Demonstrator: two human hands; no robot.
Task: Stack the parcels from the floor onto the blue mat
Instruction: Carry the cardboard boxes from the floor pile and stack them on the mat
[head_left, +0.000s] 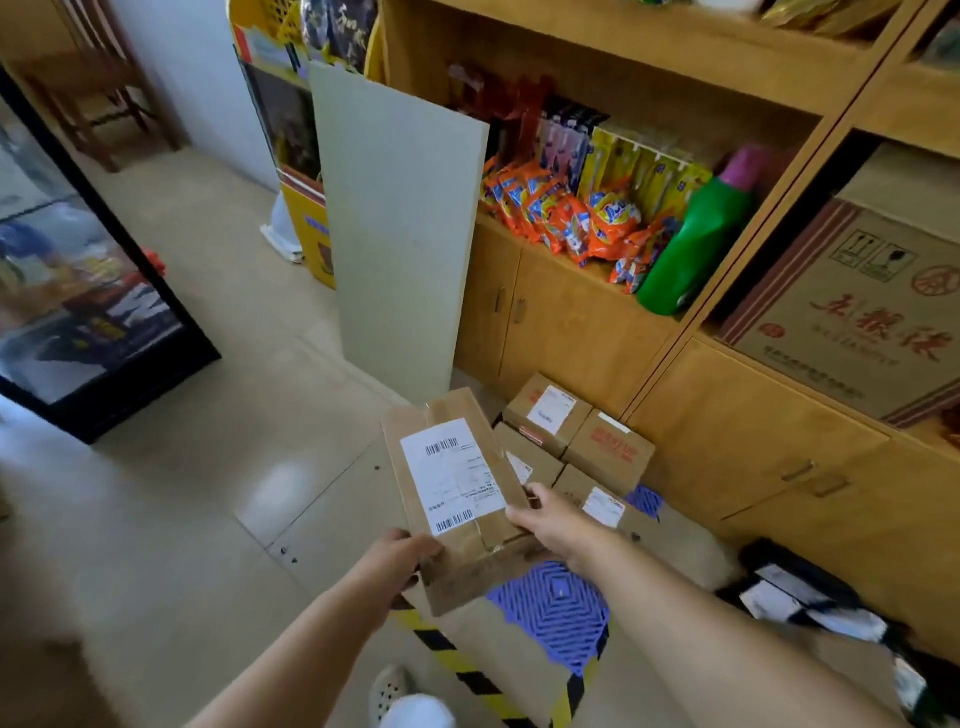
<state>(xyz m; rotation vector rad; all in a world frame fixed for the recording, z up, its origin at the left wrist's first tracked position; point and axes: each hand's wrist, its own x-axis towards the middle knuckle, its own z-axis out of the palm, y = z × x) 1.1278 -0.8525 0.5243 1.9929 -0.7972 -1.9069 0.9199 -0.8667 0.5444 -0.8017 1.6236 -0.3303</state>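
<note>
Carry step. Left hand (402, 558) and right hand (550, 522) grip the near end of a labelled parcel (457, 493), held above the blue mat (558, 613). Next: lower it beside the stacked parcels (566, 441) at the mat's far edge.

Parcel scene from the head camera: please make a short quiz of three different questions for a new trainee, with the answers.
1. True or false: both hands hold the long brown parcel in the air.
2. Which colour is the mat under the parcel? A) green B) blue C) red
3. What already lies at the far end of the mat, next to the wooden cabinet?

Key:
1. True. The left hand grips its near corner and the right hand its right edge.
2. B
3. Several cardboard boxes with shipping labels, packed side by side.
</note>
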